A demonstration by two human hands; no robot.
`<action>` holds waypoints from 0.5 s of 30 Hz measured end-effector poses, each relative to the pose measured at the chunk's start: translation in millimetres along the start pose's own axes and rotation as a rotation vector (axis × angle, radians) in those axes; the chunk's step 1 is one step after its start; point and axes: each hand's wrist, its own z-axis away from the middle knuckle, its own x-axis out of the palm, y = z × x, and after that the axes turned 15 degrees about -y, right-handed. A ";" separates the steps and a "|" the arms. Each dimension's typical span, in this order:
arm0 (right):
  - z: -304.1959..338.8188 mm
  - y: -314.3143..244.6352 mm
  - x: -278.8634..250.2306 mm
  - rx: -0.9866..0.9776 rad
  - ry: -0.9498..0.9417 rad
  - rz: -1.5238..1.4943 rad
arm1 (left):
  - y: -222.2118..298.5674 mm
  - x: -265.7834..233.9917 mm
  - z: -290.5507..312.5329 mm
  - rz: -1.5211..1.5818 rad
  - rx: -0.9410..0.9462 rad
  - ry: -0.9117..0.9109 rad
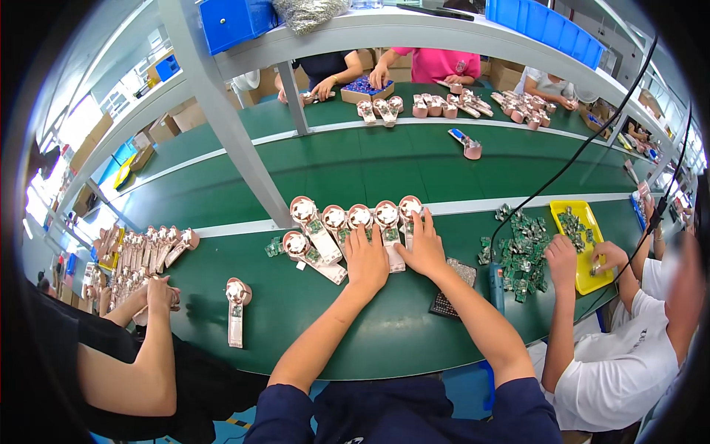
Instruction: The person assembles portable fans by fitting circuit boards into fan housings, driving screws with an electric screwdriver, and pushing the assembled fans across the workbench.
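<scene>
Several pink housings (359, 216) with round heads and long pale handles lie side by side on the green bench, with small green boards showing in some. They look like handheld fan shells. My left hand (367, 260) rests over the middle ones, fingers stretched out along their handles. Beside it, my right hand (424, 250) lies with fingers spread on the rightmost housing (410, 207). Both palms cover parts of the handles. At the row's left end, a tilted housing (297, 244) lies lower. Another single housing (237, 311) sits apart, to the left.
A pile of green circuit boards (523, 251), a teal power screwdriver (497, 287) and a black gridded tray (445, 305) lie to the right. Co-workers sit on both sides, one reaching over a yellow tray (603, 268). A metal post (229, 118) rises ahead, by the green belt (370, 166).
</scene>
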 end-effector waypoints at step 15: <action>7.7 -9.8 -1.8 -0.014 0.083 0.061 | -2.3 -10.9 -6.4 -0.021 -0.129 0.037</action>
